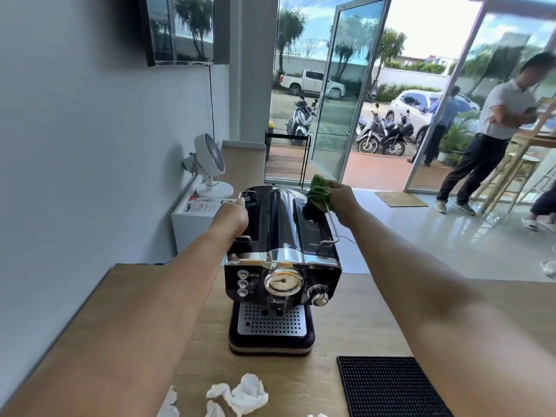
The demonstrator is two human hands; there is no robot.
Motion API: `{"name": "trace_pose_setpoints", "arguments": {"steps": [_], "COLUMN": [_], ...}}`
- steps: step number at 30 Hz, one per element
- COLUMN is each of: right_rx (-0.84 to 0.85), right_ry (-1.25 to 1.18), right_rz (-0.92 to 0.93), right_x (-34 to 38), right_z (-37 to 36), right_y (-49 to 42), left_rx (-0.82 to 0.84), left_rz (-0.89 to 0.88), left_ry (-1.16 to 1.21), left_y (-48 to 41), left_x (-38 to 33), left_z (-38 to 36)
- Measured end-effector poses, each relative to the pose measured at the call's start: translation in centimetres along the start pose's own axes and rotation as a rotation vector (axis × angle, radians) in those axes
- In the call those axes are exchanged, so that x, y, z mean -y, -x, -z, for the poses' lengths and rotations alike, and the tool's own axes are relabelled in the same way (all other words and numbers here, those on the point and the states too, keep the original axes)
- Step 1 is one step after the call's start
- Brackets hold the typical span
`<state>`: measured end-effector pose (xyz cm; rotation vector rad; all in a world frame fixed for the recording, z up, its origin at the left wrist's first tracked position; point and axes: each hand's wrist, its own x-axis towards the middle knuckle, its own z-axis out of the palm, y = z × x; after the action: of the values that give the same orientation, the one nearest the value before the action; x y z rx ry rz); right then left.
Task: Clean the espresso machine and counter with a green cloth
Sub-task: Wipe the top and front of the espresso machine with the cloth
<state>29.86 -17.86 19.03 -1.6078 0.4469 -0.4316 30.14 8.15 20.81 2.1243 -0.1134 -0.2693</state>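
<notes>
A black and chrome espresso machine (282, 260) stands on the wooden counter (355, 320), its gauge and knobs facing me. My right hand (341, 201) grips a bunched green cloth (319, 192) against the machine's far right top corner, by the chrome rail. My left hand (233, 216) rests on the far left top of the machine, fingers curled over its back edge near a chrome handle. Both forearms reach out along the machine's sides.
Several crumpled white tissues (240, 397) lie on the counter's near edge. A black rubber mat (391, 386) sits at the near right. Beyond the counter a white fan (210, 167) stands on a white cabinet. A person (493, 133) stands by the open glass door.
</notes>
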Motion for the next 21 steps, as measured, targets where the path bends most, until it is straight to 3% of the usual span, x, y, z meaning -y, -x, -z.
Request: {"name": "trace_pose_setpoints", "arguments": {"steps": [5, 15, 17, 21], "right_rx": [0.13, 0.264, 0.203, -0.025], "right_ry": [-0.093, 0.198, 0.239, 0.074], "right_rz": [-0.03, 0.048, 0.043, 0.038], "right_x": [-0.7, -0.2, 0.4, 0.8], "right_z": [1.1, 5.9, 7.1, 6.4], "right_y": [3.5, 11.5, 11.5, 9.6], "left_rx": [-0.022, -0.057, -0.059, -0.06], "left_rz": [0.018, 0.001, -0.015, -0.002], "left_ry": [0.02, 0.013, -0.002, 0.014], "left_y": [0.1, 0.7, 0.8, 0.4], "left_x": [0.1, -0.4, -0.4, -0.2], "left_z": [-0.1, -0.3, -0.3, -0.5]}}
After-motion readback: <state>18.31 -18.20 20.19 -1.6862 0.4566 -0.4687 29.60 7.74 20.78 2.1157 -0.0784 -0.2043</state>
